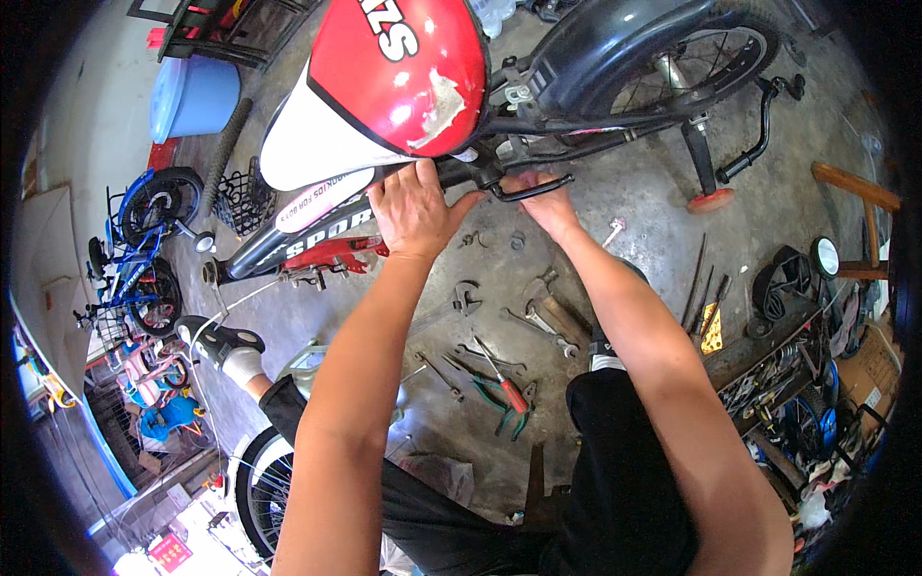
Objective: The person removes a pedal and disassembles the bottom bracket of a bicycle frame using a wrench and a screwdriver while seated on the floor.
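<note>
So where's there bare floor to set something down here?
Best room: the floor between the red-tipped black bracket and the black strap. A narrower strip lies between the right forearm and the long dark tools. Between the forearms it's crowded: hammer, wrenches, red-handled screwdriver, green-handled pliers.

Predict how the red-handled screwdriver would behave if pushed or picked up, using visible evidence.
The screwdriver would probably feel stiff, since its slim shaft looks straight and metallic. Lifted, it may balance toward the handle, which is clearly thicker than the shaft. Pushed sideways, it might catch on the green-handled pliers beside it instead of rolling freely.
</note>
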The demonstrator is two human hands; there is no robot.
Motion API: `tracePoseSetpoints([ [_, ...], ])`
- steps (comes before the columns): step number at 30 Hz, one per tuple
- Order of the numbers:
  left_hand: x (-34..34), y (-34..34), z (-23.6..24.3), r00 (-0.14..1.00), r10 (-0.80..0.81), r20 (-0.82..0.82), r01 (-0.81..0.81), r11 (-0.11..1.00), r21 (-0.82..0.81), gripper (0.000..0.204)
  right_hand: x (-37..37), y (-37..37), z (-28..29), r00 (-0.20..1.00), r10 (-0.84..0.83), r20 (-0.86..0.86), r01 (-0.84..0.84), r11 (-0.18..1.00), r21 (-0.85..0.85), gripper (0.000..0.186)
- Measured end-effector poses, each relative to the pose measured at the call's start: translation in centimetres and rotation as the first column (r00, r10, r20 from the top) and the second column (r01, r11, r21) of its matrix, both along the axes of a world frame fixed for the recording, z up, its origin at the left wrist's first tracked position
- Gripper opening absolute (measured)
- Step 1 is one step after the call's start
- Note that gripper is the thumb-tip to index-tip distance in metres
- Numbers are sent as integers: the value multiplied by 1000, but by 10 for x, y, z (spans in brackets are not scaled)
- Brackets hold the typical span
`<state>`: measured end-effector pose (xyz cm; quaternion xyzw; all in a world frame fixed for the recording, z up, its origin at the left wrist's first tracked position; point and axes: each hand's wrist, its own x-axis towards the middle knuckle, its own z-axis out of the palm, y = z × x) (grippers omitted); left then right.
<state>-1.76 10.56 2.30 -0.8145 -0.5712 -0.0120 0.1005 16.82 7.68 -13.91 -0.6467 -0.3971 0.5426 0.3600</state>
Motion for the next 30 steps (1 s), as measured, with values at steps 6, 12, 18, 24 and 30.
tracePoseSetpoints([
  [6, 1, 0, 1, 1000, 1, -10, -1, 1000, 4, 86, 14, -25, -1, 959, -197, -202, 191, 980, -50, 50],
  [12, 3, 2, 2, 1000, -14, 14, 14, 1000, 3, 86, 4, -1, 12, 999, -20, 41, 22, 999, -47, 47],
  [18, -9, -3, -3, 999, -49, -9, 50, 992, 116, 86, -1, -25, 16, 956, -190, -226, 181, 982, -59, 44],
  [24, 4, 4, -1, 999, -51, 9, 50, 997, 57, 86, 9, -13, -19, 983, -100, 154, 106, 994, -34, 35],
  [30, -3, -1, -2, 1000, -15, 6, 15, 999, 45, 87, -4, -15, 4, 933, -151, -326, 154, 988, -17, 35],
])
